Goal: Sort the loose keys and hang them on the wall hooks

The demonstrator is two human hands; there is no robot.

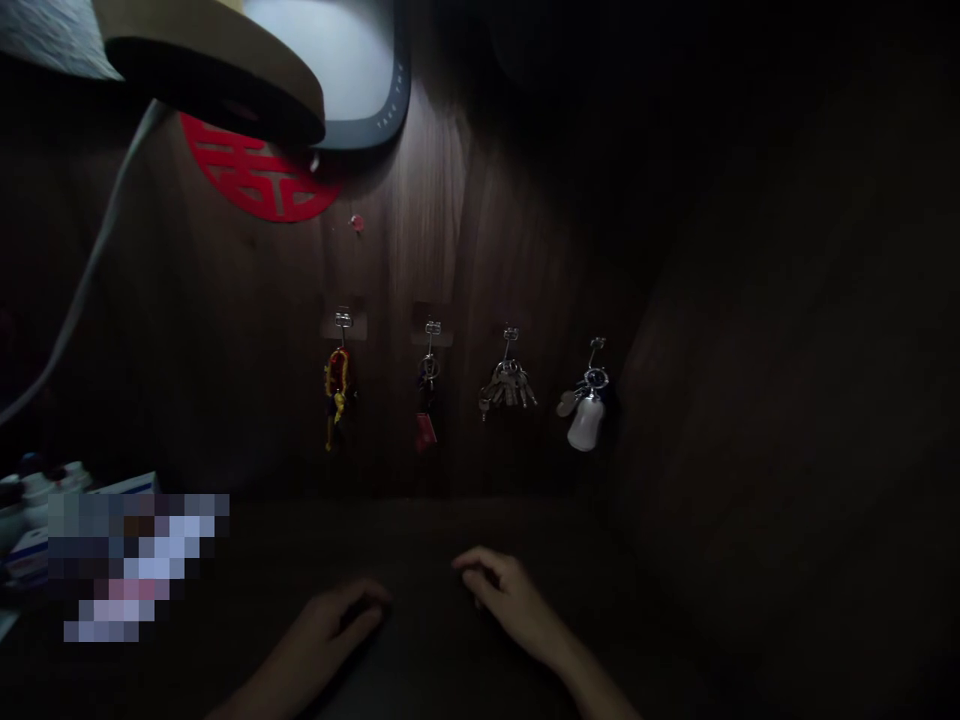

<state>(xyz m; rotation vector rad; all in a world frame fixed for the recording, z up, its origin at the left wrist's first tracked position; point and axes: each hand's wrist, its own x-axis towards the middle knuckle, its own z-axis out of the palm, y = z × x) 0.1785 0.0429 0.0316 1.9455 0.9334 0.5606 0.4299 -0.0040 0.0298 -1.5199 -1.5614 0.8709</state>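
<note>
Both hands low in view, above or on a dark table (427, 660); too dim to tell whether they touch it. Left hand (341, 615): fingers bent, thumb parted from the forefinger, grip apart. Right hand (504, 588): fingers curled inward, thumb and forefinger a little apart. A strip of table lies between the two hands, fingertips pointing roughly at each other.

Far edge of table meets an upright dark brown wood-grain panel (420, 220) just beyond the fingertips. Hanging in a row on it, above and beyond the hands, apart from both: a key ring with a red-and-yellow cord loop (337, 375), a key ring with a small red tag (426, 430), a fanned bunch of silver metal keys (511, 384), a key ring with a white bell-shaped fob (586, 425). Each on its own metal hook, gaps between neighbours. Right hand nearest the silver bunch.

Left margin of table crowded: small white bottles (37, 495) and boxes, partly behind a pixelated patch; left hand well apart from these. Right side runs into deep shadow.

Upper left: red round openwork cut-out (277, 195) on the panel, a pale board with dark rounded frame (382, 125), a tan rounded object with dark underside (232, 60), and a white cable (90, 260) trailing down left. Light strongest up there, fading toward the table.
</note>
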